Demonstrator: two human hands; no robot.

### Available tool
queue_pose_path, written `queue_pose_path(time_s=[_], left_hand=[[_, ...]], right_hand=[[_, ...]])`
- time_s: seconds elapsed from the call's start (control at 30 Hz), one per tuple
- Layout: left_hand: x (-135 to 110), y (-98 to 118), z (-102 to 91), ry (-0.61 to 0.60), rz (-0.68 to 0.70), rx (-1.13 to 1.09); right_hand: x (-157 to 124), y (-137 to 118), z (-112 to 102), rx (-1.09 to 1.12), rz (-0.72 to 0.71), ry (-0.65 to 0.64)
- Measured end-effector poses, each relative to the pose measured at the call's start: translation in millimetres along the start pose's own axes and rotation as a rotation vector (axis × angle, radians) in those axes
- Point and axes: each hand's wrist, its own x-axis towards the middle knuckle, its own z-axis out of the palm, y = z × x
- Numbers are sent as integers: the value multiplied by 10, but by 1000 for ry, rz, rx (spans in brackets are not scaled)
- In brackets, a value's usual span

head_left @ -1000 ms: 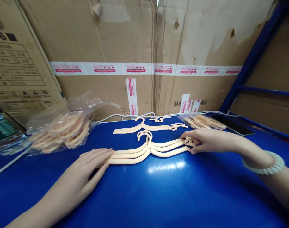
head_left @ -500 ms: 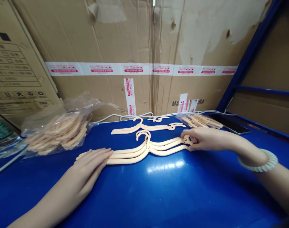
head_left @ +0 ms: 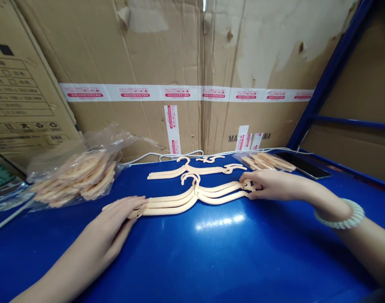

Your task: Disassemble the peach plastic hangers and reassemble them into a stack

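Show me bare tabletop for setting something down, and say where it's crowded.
Widest: the blue tabletop in front of the near hangers, between the left forearm and right forearm. A narrow patch lies between the left bag and far hanger. Crowded: back right, with the right hand, bagged strips and dark flat device.

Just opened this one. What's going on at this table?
A person has both hands on a row of cream hangers lying on the blue table. The left hand rests over the left ends; the right hand holds the right ends between fingers and thumb. Another hanger lies just behind. A clear bag of cream pieces sits on the left.
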Motion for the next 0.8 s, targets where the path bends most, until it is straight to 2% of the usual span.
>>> queue_pose_path(time_s=[0.23, 0.5, 0.8], left_hand=[[39, 79, -72, -4, 23, -37], [-6, 56, -91, -49, -9, 3], [-12, 55, -102, -26, -31, 74]], right_hand=[[4, -13, -4, -13, 18, 0], [14, -19, 10, -15, -16, 19], [75, 34, 96, -48, -10, 97]])
